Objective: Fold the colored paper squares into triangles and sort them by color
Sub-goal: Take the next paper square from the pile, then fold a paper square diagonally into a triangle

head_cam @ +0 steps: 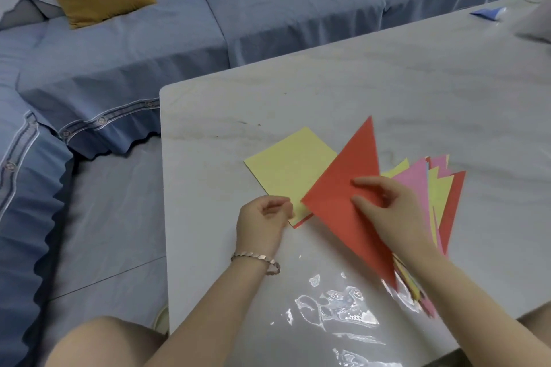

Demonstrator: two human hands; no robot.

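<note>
Left hand (262, 217) seen loosely curled at the yellow square's (286, 170) near corner, grip not discernible, red triangle (343, 188) pinched just beyond it by right hand (387, 205), fanned folded papers (441, 188) lying under that hand, table (298, 92) beneath.

Even, diffuse indoor light, medium bright, cool cast. Shadows on the worktop (298, 92) are faint and soft-edged. Hard specular glare off the crinkled clear film (337, 310) at 6 o'clock. Whole frame soft, with compression mush. Right hand (387, 208) slightly motion-smeared on the red triangle (337, 188). Wide-angle bowing bends the sofa (149, 48) at 9–11 o'clock. White object (536, 21) at 2 o'clock is out of focus.
</note>
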